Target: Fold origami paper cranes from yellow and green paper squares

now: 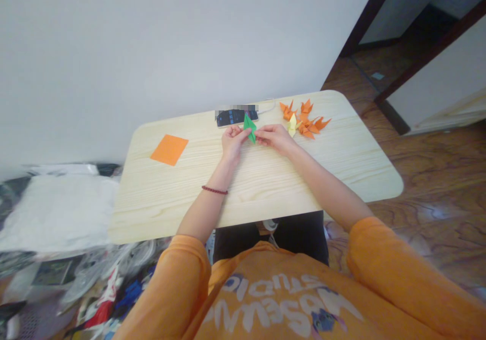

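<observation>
Orange sweatshirt (266,299), left hand (231,142), right hand (274,137), pinching folded green paper (249,128)

Our green origami paper (249,128); orange paper square (169,149); orange paper cranes (308,120); pale yellow crane (292,125); pale wood-grain table (258,193); our orange shirt (273,299), white lettering.

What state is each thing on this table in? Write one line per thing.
Green paper: folded to a point, pinched between left hand and right hand.
Orange paper sheet: flat, unfolded.
Orange paper cranes: folded, clustered together.
Yellow paper crane: folded, among the orange ones.
Phone: lying flat, screen lit.
</observation>
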The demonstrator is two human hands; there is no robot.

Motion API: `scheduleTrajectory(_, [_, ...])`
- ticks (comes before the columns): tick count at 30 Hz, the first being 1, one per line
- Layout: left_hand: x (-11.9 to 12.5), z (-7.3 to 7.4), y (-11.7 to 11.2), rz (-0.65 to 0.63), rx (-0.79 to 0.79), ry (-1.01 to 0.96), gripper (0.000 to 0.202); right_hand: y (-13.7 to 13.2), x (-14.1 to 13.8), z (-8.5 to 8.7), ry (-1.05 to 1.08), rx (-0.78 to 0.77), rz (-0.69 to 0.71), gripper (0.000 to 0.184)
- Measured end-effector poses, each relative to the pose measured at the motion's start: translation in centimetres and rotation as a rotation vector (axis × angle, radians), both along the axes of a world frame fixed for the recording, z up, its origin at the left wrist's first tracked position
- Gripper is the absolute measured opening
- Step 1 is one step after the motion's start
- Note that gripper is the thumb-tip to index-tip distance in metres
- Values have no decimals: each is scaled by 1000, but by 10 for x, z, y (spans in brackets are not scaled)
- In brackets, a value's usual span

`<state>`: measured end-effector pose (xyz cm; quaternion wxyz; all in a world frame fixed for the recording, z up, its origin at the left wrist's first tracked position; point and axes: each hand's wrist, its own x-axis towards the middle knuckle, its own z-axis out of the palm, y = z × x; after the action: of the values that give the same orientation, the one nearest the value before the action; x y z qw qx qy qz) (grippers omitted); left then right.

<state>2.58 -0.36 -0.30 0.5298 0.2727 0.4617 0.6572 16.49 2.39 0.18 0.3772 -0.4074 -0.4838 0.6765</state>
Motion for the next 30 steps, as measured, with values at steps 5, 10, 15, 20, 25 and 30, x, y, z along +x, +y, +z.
scheduleTrajectory(5, [0, -2, 0, -6, 7, 5, 42, -4, -1, 5, -14, 0, -14, 34])
scheduleTrajectory(10, [1, -2, 0, 16, 20, -23, 41, -3, -2, 1, -26, 25, -15, 37])
scheduleTrajectory(15, [1, 0, -1, 35, 11, -42, 41, -1, -2, -5, -29, 66, -20, 39])
scheduleTrajectory(20, [1, 1, -2, 20, -6, -22, 40, -3, -2, 0, -54, 92, -32, 39])
scheduleTrajectory(25, [2, 0, -2, -1, 5, -9, 41, -3, -1, 2, -92, 114, -11, 36])
scheduleTrajectory(30, [2, -5, 1, 77, 15, -45, 45, -4, -2, 0, -91, 93, -1, 37])
